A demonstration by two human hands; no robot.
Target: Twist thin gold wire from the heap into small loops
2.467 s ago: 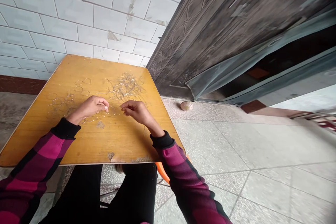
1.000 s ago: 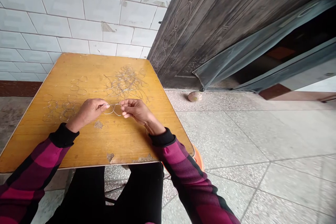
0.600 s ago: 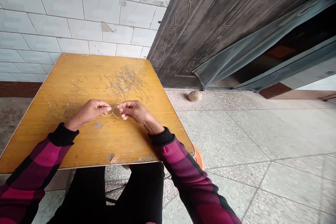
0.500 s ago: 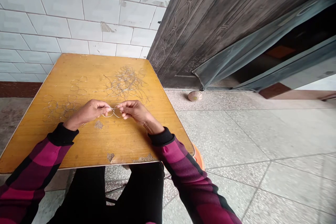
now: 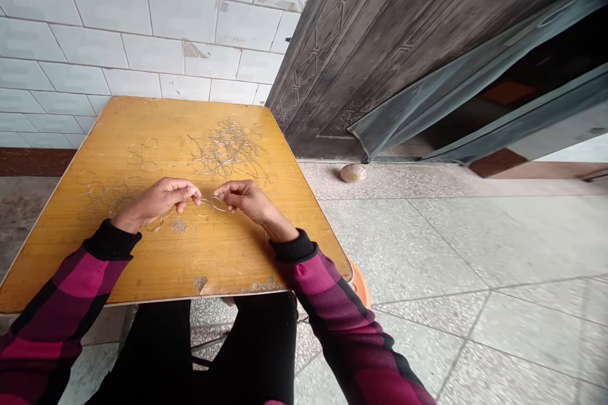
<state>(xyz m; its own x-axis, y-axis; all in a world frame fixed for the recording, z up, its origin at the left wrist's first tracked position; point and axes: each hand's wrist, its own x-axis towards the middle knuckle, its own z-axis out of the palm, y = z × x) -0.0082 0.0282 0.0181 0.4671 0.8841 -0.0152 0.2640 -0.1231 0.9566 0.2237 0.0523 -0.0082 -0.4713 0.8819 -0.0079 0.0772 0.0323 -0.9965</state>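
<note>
A yellow worktop [image 5: 166, 262] is standing by the tiled wall [image 5: 180, 6]. Wire loops [image 5: 99, 192] are lying beside the left hand [image 5: 164, 197], which is pinching a bent wire [image 5: 206, 201]. Beyond this, a wire heap [image 5: 227, 148] is lying. The right hand [image 5: 246, 198] is pinching the wire's other side, probably for steadying it between them.

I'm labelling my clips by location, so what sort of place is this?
Probably the entrance or porch of a home, though I can't be sure: there's a carved dark door, a cloth hanging by a dark opening, and a white tiled wall.
</note>
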